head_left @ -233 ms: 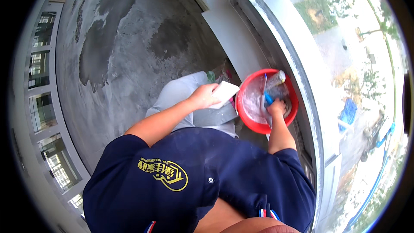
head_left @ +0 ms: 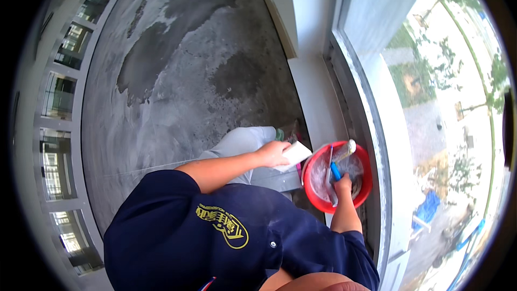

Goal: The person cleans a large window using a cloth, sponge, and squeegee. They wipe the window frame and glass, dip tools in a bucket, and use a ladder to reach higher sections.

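My left hand (head_left: 273, 153) is closed on a white block (head_left: 296, 154) that looks like a sponge, held just left of a red bucket (head_left: 308, 184). Inside the bucket, my right hand (head_left: 343, 184) closes around the blue handle of a squeegee (head_left: 335, 171). Its long grey bar lies across the left part of the bucket. A pale fuzzy roller-like tool (head_left: 344, 152) leans on the far rim. Sudsy-looking water or clear plastic shows under the tools. The fingertips of my right hand are partly hidden.
The bucket stands against a window frame (head_left: 371, 124) on my right, with a white ledge (head_left: 318, 91) beyond it. A grey flat surface (head_left: 272, 179) lies by my knee. Damp patches mark the concrete floor (head_left: 177, 70). Glass panels line the far left.
The view has shifted, so the bucket and my hands appear lower in the picture. Both hands keep their hold, and the block is still beside the bucket's left rim.
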Available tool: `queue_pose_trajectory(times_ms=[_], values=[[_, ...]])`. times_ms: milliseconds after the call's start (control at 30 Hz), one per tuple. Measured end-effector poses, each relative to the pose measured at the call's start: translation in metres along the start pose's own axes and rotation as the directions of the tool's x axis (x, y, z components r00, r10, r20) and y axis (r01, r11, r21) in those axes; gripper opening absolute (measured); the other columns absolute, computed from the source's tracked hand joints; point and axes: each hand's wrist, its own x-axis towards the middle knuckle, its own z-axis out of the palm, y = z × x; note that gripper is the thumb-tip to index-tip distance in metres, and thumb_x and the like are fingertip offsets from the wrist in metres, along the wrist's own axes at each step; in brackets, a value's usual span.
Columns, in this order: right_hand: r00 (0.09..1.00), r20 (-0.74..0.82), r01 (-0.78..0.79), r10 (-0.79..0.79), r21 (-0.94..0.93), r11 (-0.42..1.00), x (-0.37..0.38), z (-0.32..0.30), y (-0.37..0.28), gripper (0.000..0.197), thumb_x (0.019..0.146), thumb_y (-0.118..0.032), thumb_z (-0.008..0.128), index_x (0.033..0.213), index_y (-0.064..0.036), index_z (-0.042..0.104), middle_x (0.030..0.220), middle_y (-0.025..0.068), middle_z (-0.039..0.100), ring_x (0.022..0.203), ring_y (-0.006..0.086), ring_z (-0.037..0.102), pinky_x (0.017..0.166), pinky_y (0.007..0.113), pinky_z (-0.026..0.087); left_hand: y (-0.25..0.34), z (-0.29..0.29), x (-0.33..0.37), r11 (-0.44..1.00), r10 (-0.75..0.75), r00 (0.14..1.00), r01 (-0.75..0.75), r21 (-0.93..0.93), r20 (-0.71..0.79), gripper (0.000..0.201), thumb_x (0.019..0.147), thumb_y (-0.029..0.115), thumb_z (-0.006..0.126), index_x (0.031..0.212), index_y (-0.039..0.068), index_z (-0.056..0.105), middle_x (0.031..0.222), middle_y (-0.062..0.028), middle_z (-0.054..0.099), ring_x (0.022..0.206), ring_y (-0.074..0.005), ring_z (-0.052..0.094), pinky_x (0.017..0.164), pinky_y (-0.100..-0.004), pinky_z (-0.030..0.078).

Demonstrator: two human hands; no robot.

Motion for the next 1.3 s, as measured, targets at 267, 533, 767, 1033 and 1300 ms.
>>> queue_pose_trajectory(times_ms=[267,533,767,1033,1300], values=[[0.997,-0.075,-0.036,0.037,0.015,0.999,-0.045,-0.012,-0.024,0.042,0.074,-0.025,0.072,0.109,-0.0069,0.057,0.105,0.0187,0.064,0.103,0.0365,0.059,0.087,0.043,0.047,0.031,-0.018,-0.013,0.995,0.093,0.996,-0.093,0.025,0.007,0.045,0.070,0.027,0.074,0.106,0.005,0.058,0.098,-0.0162,0.065,0.093,-0.0307,0.062,0.080,-0.0386,0.048],[0.944,-0.305,0.269,-0.123,0.500,0.823,-0.034,0.023,0.023,0.049,0.075,-0.022,0.072,0.114,-0.0018,0.053,0.107,0.0224,0.058,0.099,0.0388,0.056,0.085,0.044,0.044,0.033,-0.015,-0.017,0.996,0.037,0.999,-0.039,-0.082,-0.023,0.052,0.069,0.025,0.075,0.113,0.004,0.057,0.101,-0.0137,0.065,0.093,-0.0244,0.062,0.083,-0.0345,0.047],[0.961,0.266,-0.172,-0.080,0.797,0.579,-0.062,0.000,0.016,0.065,0.086,-0.017,0.063,0.138,-0.0136,0.024,0.115,0.0148,0.052,0.095,0.0308,0.057,0.073,0.051,0.048,0.043,0.000,-0.019,0.990,0.071,0.997,-0.072,-0.119,-0.013,0.052,0.069,0.023,0.075,0.113,0.003,0.057,0.102,-0.0136,0.065,0.095,-0.0243,0.062,0.084,-0.0343,0.047],[0.980,0.044,0.118,-0.195,0.660,0.742,-0.034,0.017,0.035,0.062,0.074,-0.012,0.070,0.127,-0.0026,0.039,0.100,0.0165,0.060,0.085,0.0275,0.061,0.069,0.039,0.051,0.063,-0.002,-0.028,0.976,0.054,0.998,-0.057,-0.211,-0.022,0.052,0.066,0.017,0.076,0.112,0.002,0.058,0.102,-0.0141,0.066,0.095,-0.0241,0.063,0.084,-0.0340,0.047],[0.884,-0.465,0.237,-0.034,0.385,0.892,-0.099,-0.021,-0.026,0.035,0.073,-0.015,0.067,0.105,-0.0056,0.055,0.091,0.0228,0.063,0.084,0.0420,0.061,0.075,0.047,0.047,0.041,0.001,-0.031,0.921,-0.002,0.996,-0.030,-0.387,-0.084,0.045,0.070,0.013,0.074,0.110,0.000,0.058,0.100,-0.0104,0.065,0.089,-0.0189,0.062,0.081,-0.0328,0.048]])
